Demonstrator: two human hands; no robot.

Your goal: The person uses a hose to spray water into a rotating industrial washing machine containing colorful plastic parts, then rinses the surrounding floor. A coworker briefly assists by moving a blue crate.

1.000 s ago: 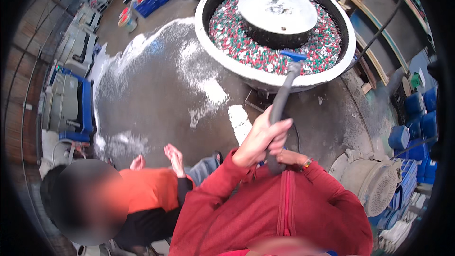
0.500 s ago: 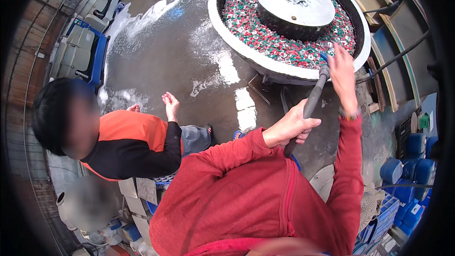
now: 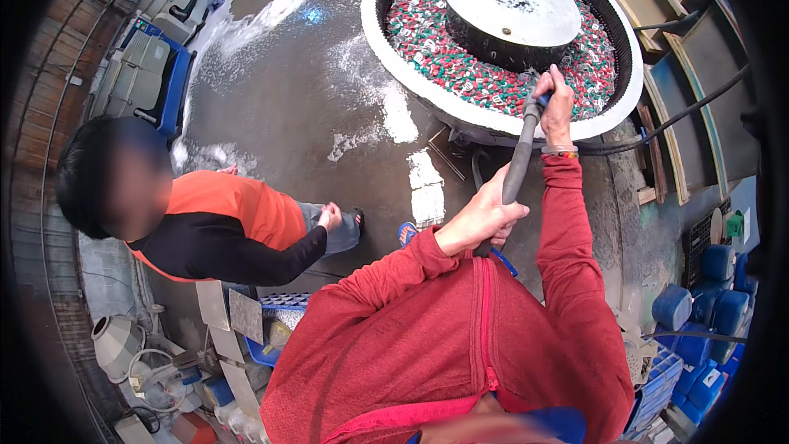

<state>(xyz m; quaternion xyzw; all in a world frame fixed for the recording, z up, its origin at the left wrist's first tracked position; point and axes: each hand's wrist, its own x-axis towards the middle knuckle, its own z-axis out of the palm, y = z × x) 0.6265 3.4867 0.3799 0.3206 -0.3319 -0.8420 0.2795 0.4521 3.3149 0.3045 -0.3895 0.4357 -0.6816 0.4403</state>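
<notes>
My left hand [image 3: 485, 215] is wrapped around a thick grey hose [image 3: 518, 166] just in front of my body. My right hand [image 3: 555, 105] is closed on the hose's far end, at a grey fitting with a small blue part [image 3: 543, 99]; the fingers partly cover it. This end points over a large round tub with a white rim [image 3: 460, 112]. Many small red, green and clear pieces [image 3: 427, 53] fill the ring around the tub's central column, which is topped by a pale round cover [image 3: 509, 0]. Whether water leaves the hose, I cannot tell.
A co-worker in an orange and black top [image 3: 238, 205] stands at my left. White foam [image 3: 238, 41] lies on the wet floor. Grey and blue machines [image 3: 144, 74] line the left side, blue jugs [image 3: 674, 306] the right. A black hose [image 3: 682, 122] runs beside the tub.
My right hand has gone from open fingers beside the hose end to gripping it. The hose has shifted slightly left. The co-worker's hand has lowered toward their body.
</notes>
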